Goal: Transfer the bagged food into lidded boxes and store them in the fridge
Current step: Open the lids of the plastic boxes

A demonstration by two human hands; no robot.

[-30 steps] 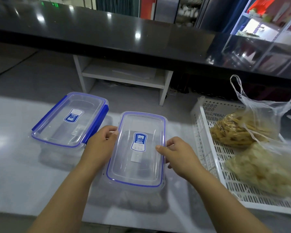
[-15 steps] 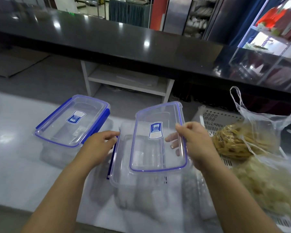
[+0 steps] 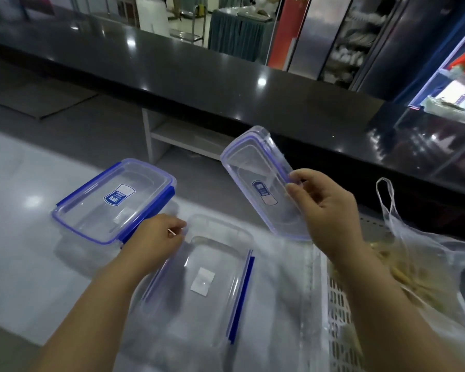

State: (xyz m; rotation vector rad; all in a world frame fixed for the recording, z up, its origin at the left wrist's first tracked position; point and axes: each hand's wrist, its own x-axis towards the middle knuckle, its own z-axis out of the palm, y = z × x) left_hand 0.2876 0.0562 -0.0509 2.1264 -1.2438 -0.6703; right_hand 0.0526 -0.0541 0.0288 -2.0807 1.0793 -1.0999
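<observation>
Above the open box (image 3: 207,285) on the surface (image 3: 24,251), your right hand (image 3: 325,208) pinches the tilted lid (image 3: 258,181); your left hand (image 3: 156,242), fingers curled, touches the box's rim.

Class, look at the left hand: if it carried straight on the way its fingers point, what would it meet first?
Probably the far rim of the open box under the left hand; its fingers point away and right, over that box's near-left corner. Depth is unclear.
</observation>
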